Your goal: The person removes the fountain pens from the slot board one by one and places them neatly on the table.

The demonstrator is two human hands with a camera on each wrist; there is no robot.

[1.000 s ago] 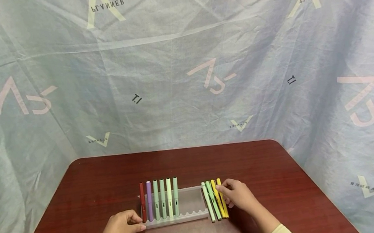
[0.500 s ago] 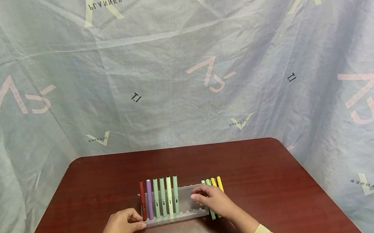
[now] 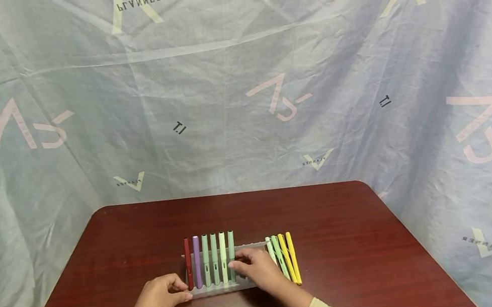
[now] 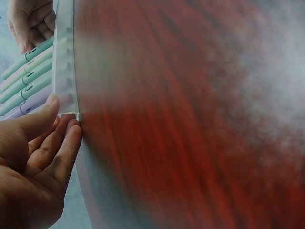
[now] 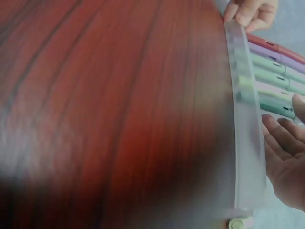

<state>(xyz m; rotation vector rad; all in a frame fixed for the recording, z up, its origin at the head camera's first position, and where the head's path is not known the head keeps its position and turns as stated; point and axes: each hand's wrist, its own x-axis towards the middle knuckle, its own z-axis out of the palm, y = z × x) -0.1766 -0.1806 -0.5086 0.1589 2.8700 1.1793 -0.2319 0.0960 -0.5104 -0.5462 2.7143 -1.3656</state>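
My right hand has left the loose pens and now sits over the tray, fingers against the rightmost green pen in the row. A second ago it rested on the four pens lying on the surface; half a second ago it was crossing over the tray's empty right half. Whether it holds anything I cannot tell: the fingers look loosely curled, nothing visibly pinched.

Loose group lies just right of the tray, touching side by side: two pale green, two yellow. Count unchanged at four.

Tray row unchanged: red, purple, four greens, standing in the left slots.

Left hand has not moved. Thumb and fingers clamp the tray's left corner, holding it down.

Reading: the right hand came over empty and is checking or seating the last green pen. Right-hand slots remain unfilled.
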